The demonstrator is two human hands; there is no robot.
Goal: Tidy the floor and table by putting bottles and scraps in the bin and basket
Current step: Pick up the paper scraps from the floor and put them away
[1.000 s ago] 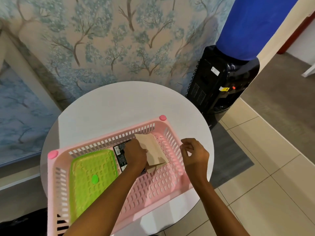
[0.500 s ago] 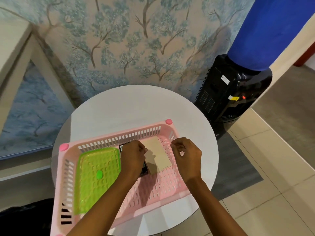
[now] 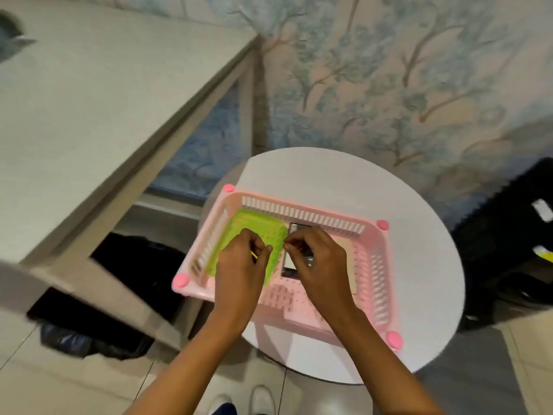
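A black bin bag (image 3: 134, 280) lies on the floor, left of the round table (image 3: 419, 235). In the pink basket (image 3: 386, 265) at the table's left edge, the left hand (image 3: 239, 271) hovers over a green tray (image 3: 248, 223). The right hand (image 3: 320, 265) hovers over a dark packet (image 3: 299, 227) and a beige card (image 3: 352, 274); the 2 hands' curled fingertips nearly meet, and whether they pinch anything cannot be told.

On my feed the left hand (image 3: 239, 265) and right hand (image 3: 317, 265) are bare, forearms too; white shoes (image 3: 263, 398) below, plus a bit of dark blue trouser (image 3: 225, 410).
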